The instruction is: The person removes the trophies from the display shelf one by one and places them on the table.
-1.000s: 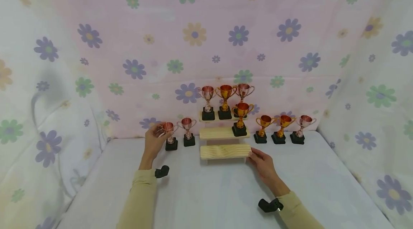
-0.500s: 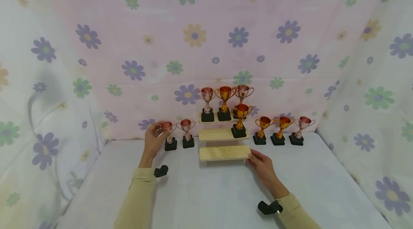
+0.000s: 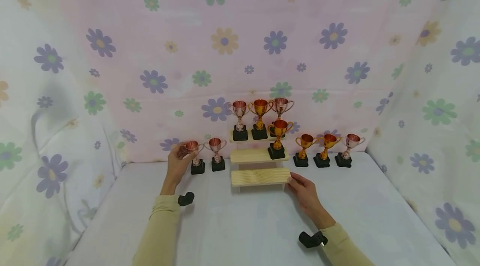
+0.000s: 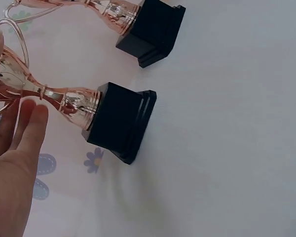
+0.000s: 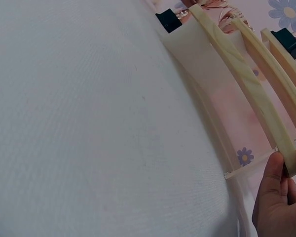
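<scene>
At the left, my left hand [image 3: 178,166] holds the cup of a rose-gold trophy [image 4: 79,103] by its bowl, thumb in front and fingers behind. Its black base [image 3: 197,166] stands upright on the white table. A second rose-gold trophy [image 3: 216,153] stands just to its right. My right hand [image 3: 306,194] pinches the right end of the lowest step of a three-tier wooden stand [image 3: 261,177], as the right wrist view also shows. On the middle step, a gold trophy [image 3: 277,139] stands at the right end. The top step bears a gold trophy [image 3: 259,119] between two rose-gold ones.
To the right of the stand, two gold trophies [image 3: 306,150] and a rose-gold trophy [image 3: 351,150] stand in a row on the white table [image 3: 240,228]. Flower-patterned cloth [image 3: 240,57] hangs behind and along both sides.
The view shifts slightly. Both hands keep their places, the left at the rose-gold trophy and the right on the lowest step.
</scene>
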Available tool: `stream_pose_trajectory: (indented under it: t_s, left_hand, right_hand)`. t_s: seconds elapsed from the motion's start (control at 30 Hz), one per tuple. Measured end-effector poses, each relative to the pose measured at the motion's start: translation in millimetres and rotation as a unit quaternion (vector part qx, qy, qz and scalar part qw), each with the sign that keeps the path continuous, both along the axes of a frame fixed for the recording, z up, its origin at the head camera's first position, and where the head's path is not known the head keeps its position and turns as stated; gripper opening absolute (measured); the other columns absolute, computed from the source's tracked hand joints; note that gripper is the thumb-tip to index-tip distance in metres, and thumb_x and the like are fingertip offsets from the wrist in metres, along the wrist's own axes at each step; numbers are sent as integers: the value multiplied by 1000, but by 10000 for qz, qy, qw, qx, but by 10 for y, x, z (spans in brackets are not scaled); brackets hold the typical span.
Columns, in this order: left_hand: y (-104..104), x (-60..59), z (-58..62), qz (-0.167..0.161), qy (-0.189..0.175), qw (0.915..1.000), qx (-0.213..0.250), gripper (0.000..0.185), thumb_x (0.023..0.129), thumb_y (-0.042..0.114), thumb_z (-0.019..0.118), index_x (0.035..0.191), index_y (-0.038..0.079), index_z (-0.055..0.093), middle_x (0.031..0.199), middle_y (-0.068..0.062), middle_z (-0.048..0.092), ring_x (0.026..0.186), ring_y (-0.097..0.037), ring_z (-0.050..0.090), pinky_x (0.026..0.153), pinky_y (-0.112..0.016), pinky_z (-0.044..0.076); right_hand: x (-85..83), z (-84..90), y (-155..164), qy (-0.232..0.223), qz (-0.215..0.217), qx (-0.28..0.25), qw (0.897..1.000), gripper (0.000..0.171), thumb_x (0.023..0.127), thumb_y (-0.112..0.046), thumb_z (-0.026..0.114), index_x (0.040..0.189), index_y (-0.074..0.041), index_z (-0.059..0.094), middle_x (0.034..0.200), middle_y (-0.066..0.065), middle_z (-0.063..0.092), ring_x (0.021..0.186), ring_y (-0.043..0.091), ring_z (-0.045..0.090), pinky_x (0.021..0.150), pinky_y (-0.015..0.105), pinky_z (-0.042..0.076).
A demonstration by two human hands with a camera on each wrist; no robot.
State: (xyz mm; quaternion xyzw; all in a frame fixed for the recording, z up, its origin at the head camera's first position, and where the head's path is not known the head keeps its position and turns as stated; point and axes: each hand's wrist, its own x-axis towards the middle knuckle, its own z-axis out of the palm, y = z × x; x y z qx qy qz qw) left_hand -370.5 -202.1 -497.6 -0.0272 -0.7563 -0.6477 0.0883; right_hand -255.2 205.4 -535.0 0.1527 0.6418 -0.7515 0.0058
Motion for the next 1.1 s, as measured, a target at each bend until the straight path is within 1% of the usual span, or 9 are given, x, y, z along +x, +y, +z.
stream_pose_trajectory:
  t_s: [0.17,0.33,0.47,0.57,0.67,0.77,0.87,0.97,1.1]
  left_hand:
    - [-64,174,76,25,-31,10000,76,68,90,6,78,149,-1,44,147,-23,49,137,-36,45,117,-46,40]
    - [-120,349,107,315,142,9981,501,77,90,0,75,154,-4,34,154,-27,39,144,-42,35,121,-55,30]
    - [-93,370,-66,725,699,9934,546,69,91,-2,72,152,-2,39,151,-23,43,139,-33,40,121,-52,33]
    - [29,477,-65,879,1268,9875,313,59,92,-5,69,146,-6,45,146,-25,48,128,-18,47,118,-34,40]
    - [193,619,53,835,1797,9798,255,52,91,-12,65,140,-13,48,140,-32,50,120,-11,48,108,-17,43]
    - [366,749,229,717,2250,9707,447,48,89,-19,61,135,-19,48,135,-39,50,117,-18,51,103,-15,46]
    - [530,805,343,675,2398,9673,467,44,90,-19,60,132,-20,50,131,-37,52,115,-20,54,105,-23,50]
    - [683,780,360,571,2382,9678,576,39,91,-18,60,129,-16,54,126,-30,57,111,-14,57,103,-28,53]
    - [925,741,383,261,2233,9716,735,34,90,-16,63,124,-15,58,119,-27,61,107,-16,62,96,-23,56]
  right_hand:
    - [-21,-14,-21,-18,4,-63,10000,48,106,-10,54,150,7,40,150,27,44,116,16,61,103,29,52]
    - [-30,-9,-23,-35,18,-49,10000,49,107,-12,54,150,6,40,150,25,44,118,18,59,106,31,51]
    - [-30,-2,-14,-43,23,-36,10000,49,107,-13,54,150,5,41,150,25,44,123,23,57,106,32,51]
    - [-26,2,-2,-114,19,-26,9999,49,107,-13,54,151,4,41,150,24,44,126,25,56,105,29,51]
    - [-10,23,11,-142,33,-12,9999,50,107,-13,53,152,4,39,151,25,43,128,26,54,105,29,51]
    - [5,55,21,-174,13,-53,9998,49,107,-11,52,151,5,39,151,25,43,127,26,55,104,28,50]
    - [14,70,24,-188,6,-89,9998,48,107,-10,51,151,6,39,151,26,43,122,21,58,102,26,52]
    - [14,71,15,-198,-5,-126,9997,48,107,-9,51,151,6,40,151,26,44,114,15,61,98,22,55]
    - [6,70,0,-205,-1,-174,9996,47,107,-9,52,150,6,41,151,26,44,110,11,62,94,19,56]
